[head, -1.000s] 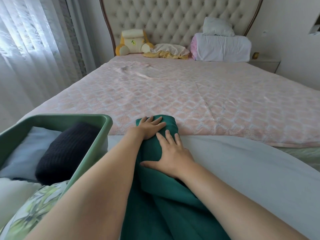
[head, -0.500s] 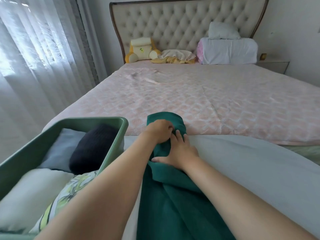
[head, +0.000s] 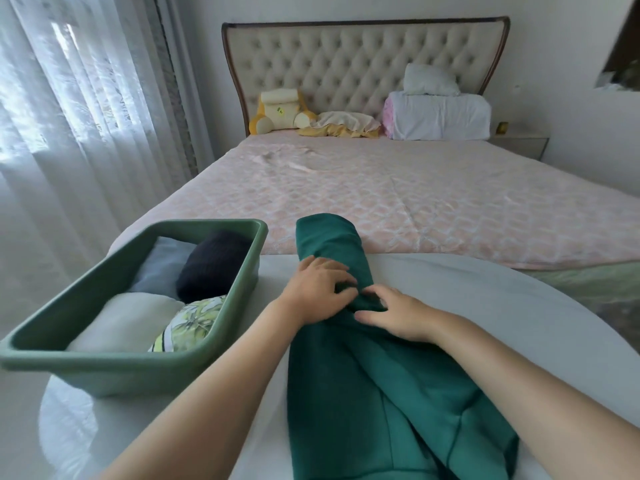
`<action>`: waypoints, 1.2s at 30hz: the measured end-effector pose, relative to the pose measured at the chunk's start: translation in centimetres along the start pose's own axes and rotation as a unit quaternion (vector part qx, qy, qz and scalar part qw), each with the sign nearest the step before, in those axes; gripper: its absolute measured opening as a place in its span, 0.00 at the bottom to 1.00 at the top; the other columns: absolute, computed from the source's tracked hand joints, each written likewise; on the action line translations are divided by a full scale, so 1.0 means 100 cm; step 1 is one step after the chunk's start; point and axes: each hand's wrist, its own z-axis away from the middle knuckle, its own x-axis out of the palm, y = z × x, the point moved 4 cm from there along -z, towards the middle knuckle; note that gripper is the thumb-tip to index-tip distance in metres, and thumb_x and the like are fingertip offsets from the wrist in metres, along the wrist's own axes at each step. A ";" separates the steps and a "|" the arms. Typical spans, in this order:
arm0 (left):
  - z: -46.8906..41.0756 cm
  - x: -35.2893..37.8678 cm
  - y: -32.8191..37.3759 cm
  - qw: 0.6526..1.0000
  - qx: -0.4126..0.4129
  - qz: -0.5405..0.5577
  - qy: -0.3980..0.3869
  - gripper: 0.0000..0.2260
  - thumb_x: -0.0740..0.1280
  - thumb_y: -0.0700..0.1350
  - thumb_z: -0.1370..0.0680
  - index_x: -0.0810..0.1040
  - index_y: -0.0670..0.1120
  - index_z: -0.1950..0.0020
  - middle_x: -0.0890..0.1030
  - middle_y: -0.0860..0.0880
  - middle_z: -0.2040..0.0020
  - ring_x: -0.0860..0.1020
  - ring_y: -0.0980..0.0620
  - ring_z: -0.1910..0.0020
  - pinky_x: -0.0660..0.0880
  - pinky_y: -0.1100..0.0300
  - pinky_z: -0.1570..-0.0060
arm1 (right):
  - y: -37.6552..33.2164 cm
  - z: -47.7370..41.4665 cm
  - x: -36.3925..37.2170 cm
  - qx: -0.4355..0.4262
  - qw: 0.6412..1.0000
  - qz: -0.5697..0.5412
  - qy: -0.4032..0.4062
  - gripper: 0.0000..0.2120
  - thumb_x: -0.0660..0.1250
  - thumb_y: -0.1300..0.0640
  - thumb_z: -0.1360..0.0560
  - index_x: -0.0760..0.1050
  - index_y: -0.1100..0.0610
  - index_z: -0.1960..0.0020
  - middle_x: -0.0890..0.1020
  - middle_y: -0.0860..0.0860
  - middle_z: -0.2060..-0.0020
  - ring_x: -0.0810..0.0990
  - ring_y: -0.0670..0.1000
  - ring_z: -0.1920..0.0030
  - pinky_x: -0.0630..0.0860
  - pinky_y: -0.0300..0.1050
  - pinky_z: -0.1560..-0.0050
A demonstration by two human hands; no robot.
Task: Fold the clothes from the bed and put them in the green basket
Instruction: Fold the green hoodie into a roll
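Note:
A dark green garment (head: 374, 386) lies lengthwise on a white sheet (head: 502, 323) at the foot of the bed, its far end (head: 329, 237) rolled over and reaching the pink bedspread (head: 415, 202). My left hand (head: 317, 292) grips the cloth with curled fingers just below that roll. My right hand (head: 394, 315) rests on the garment beside it, fingertips tucked into a fold. To the left stands the green basket (head: 228, 317), holding a dark knitted piece (head: 211, 268), a grey-blue one (head: 159, 268), a white one (head: 121, 317) and a leaf-print one (head: 194, 320).
At the padded headboard (head: 363, 67) lie a yellow plush toy (head: 277, 112), a crumpled cream and yellow cloth (head: 343, 124) and stacked white pillows (head: 440, 112). Sheer curtains (head: 69, 116) hang along the left. A nightstand (head: 519, 145) stands at the far right.
Both hands slid back toward me along the green garment. My left hand went from flat to curled on the cloth. The view has tilted, showing more of the basket.

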 end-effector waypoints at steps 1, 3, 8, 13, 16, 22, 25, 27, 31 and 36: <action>0.010 0.002 0.008 0.999 0.027 -0.003 -0.025 0.20 0.59 0.63 0.26 0.81 0.58 0.39 0.76 0.56 0.33 0.69 0.54 0.31 0.56 0.52 0.27 | 0.005 0.007 -0.001 0.010 1.000 -0.009 -0.007 0.35 0.69 0.34 0.26 0.64 0.47 0.25 0.70 0.49 0.27 0.70 0.50 0.29 0.66 0.45 0.30; 0.027 0.006 0.017 0.997 0.061 -0.022 -0.048 0.23 0.60 0.65 0.29 0.81 0.58 0.40 0.78 0.58 0.36 0.70 0.55 0.34 0.57 0.52 0.27 | 0.016 0.020 -0.002 0.037 0.999 -0.025 -0.027 0.36 0.71 0.31 0.32 0.68 0.44 0.29 0.74 0.47 0.33 0.75 0.48 0.35 0.70 0.48 0.31; 0.045 -0.003 0.018 0.998 0.058 0.003 -0.026 0.09 0.68 0.49 0.22 0.83 0.53 0.43 0.82 0.56 0.45 0.77 0.53 0.45 0.68 0.55 0.35 | 0.025 0.050 -0.013 0.072 0.991 0.096 -0.067 0.26 0.73 0.41 0.29 0.72 0.47 0.34 0.78 0.47 0.40 0.79 0.49 0.44 0.76 0.50 0.39; 0.063 -0.020 0.010 0.999 -0.025 0.035 -0.002 0.05 0.64 0.44 0.19 0.79 0.48 0.47 0.82 0.51 0.51 0.79 0.47 0.50 0.73 0.56 0.51 | 0.014 0.075 -0.033 0.089 0.966 0.241 -0.028 0.21 0.73 0.39 0.34 0.81 0.51 0.49 0.82 0.49 0.55 0.81 0.51 0.54 0.80 0.47 0.53; 0.072 -0.028 0.021 1.000 0.024 -0.006 0.004 0.13 0.67 0.42 0.26 0.76 0.51 0.41 0.80 0.53 0.47 0.76 0.50 0.45 0.68 0.58 0.39 | -0.013 0.091 -0.037 0.025 0.978 0.207 -0.010 0.14 0.73 0.42 0.32 0.80 0.52 0.58 0.82 0.49 0.61 0.81 0.50 0.60 0.77 0.46 0.60; 0.088 -0.028 0.060 0.984 0.098 0.090 -0.117 0.19 0.68 0.38 0.32 0.82 0.55 0.46 0.80 0.60 0.57 0.77 0.58 0.56 0.75 0.61 0.51 | -0.057 0.115 0.001 -0.083 0.983 -0.040 -0.159 0.08 0.73 0.49 0.25 0.82 0.52 0.50 0.85 0.52 0.57 0.83 0.50 0.60 0.81 0.46 0.57; 0.096 -0.023 0.043 0.974 0.047 0.044 -0.217 0.23 0.61 0.35 0.35 0.84 0.61 0.57 0.82 0.60 0.56 0.79 0.55 0.55 0.78 0.55 0.50 | -0.053 0.115 0.018 -0.056 0.939 -0.161 -0.298 0.10 0.66 0.50 0.19 0.79 0.55 0.43 0.85 0.55 0.50 0.84 0.55 0.61 0.80 0.44 0.67; 0.109 -0.016 0.033 0.946 0.017 0.041 -0.320 0.27 0.58 0.35 0.34 0.84 0.66 0.59 0.83 0.61 0.50 0.80 0.56 0.49 0.77 0.54 0.43 | -0.046 0.109 0.023 -0.057 0.941 -0.158 -0.294 0.11 0.64 0.53 0.18 0.78 0.57 0.40 0.86 0.55 0.46 0.86 0.56 0.59 0.80 0.44 0.67; 0.126 -0.010 0.035 0.920 -0.045 0.051 -0.385 0.30 0.52 0.30 0.33 0.86 0.60 0.62 0.83 0.60 0.45 0.78 0.56 0.43 0.74 0.56 0.36 | -0.025 0.080 0.026 -0.091 0.993 -0.061 -0.034 0.07 0.75 0.54 0.27 0.82 0.50 0.49 0.85 0.48 0.53 0.84 0.49 0.54 0.78 0.44 0.55; 0.126 -0.008 0.049 0.974 -0.072 -0.065 -0.204 0.07 0.58 0.49 0.20 0.76 0.56 0.51 0.75 0.52 0.47 0.75 0.50 0.45 0.73 0.55 0.46 | -0.022 0.070 0.058 -0.148 0.985 0.087 -0.022 0.20 0.76 0.44 0.30 0.78 0.43 0.39 0.74 0.45 0.40 0.69 0.45 0.38 0.67 0.42 0.34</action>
